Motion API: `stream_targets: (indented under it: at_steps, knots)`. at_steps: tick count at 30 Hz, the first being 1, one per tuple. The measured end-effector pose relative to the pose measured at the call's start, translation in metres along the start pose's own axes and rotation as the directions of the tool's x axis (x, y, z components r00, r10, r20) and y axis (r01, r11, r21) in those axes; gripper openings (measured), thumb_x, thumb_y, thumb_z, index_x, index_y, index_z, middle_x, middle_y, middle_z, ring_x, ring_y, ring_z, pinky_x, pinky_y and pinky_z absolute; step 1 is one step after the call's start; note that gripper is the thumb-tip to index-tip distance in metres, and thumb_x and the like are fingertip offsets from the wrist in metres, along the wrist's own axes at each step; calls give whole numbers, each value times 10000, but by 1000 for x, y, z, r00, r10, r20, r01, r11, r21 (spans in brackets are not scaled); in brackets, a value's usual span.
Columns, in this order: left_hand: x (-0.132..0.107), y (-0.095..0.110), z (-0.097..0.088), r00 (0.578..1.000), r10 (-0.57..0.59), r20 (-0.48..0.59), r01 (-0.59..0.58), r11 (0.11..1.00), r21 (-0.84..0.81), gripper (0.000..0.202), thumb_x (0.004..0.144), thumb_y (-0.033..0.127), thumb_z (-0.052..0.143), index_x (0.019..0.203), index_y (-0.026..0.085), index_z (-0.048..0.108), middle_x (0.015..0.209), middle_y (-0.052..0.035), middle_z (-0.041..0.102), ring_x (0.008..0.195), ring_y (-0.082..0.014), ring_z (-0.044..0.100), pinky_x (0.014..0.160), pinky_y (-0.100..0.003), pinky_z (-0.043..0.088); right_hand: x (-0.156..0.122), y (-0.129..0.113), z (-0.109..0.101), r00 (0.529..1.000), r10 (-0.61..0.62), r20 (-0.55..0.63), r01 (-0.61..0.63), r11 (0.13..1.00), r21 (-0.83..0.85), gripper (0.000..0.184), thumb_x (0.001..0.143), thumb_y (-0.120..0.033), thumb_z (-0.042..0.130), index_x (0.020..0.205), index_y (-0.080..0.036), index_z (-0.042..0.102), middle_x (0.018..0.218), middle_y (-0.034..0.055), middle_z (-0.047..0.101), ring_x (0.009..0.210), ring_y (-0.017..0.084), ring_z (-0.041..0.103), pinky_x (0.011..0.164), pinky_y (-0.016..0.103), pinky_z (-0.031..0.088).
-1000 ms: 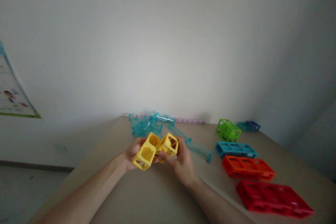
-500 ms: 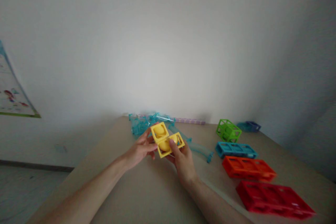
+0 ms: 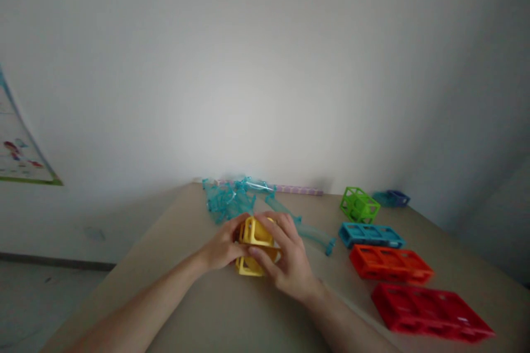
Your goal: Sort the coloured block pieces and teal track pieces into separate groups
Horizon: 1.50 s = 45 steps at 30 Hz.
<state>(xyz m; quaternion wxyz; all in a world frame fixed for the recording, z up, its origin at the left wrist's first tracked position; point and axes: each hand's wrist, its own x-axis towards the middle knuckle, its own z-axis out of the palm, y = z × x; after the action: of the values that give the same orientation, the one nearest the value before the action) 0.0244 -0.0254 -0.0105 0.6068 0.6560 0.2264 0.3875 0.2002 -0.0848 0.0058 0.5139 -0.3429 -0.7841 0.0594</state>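
Yellow hollow cube blocks (image 3: 253, 270) are held between my two hands over the near middle of the table, one block stacked above another. My left hand (image 3: 226, 244) grips them from the left, its thumb across the front. On the right side, my right hand (image 3: 285, 253) is closed around them, with its fingers over the top and the thumb pressed near the seam. The fingers hide part of the blocks, and I cannot tell whether they touch the table.
Clear teal track pieces (image 3: 229, 201) lie piled behind my hands. A purple patterned strip (image 3: 298, 190) runs along the wall. To the right are a green cube frame (image 3: 359, 205), a blue piece (image 3: 398, 198), and teal (image 3: 371, 235), orange (image 3: 391, 265) and red (image 3: 430, 311) block rows.
The yellow blocks have been turned and brought lower, from an L-shaped face toward me to a stacked side view. My right hand has shifted its fingers over the top.
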Motion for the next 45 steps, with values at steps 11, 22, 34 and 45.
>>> stream_targets:
  at_steps: [11,22,34,45]
  knots:
    - [-1,0,4,991,-94,90,98,994,-39,393,649,214,705,1002,190,533,735,42,532,559,-89,471,496,-195,366,-1,11,9,984,152,-88,-135,975,174,476,818,-278,670,1280,-312,560,989,40,597,899,189,566,796,312,464]
    - [-2,4,-6,999,-25,-37,21,996,-90,319,678,226,725,899,202,496,769,48,495,648,-93,470,583,-198,389,9,25,10,682,668,-297,-405,683,607,469,821,-517,582,1109,-149,618,968,59,656,832,208,620,751,350,513]
    - [-2,3,-6,985,129,-116,-129,992,9,421,674,256,756,1022,199,526,861,8,566,776,-138,532,681,-243,456,-2,19,20,748,662,-45,-524,631,572,308,839,-488,566,897,-186,586,804,4,628,721,145,573,645,239,455]
    - [-3,6,-8,984,128,-127,-128,992,9,454,691,276,745,1088,203,536,912,-11,578,821,-156,554,705,-252,478,0,21,21,787,615,42,-418,483,769,422,694,-330,772,1027,-260,522,877,-13,647,776,168,641,695,285,510]
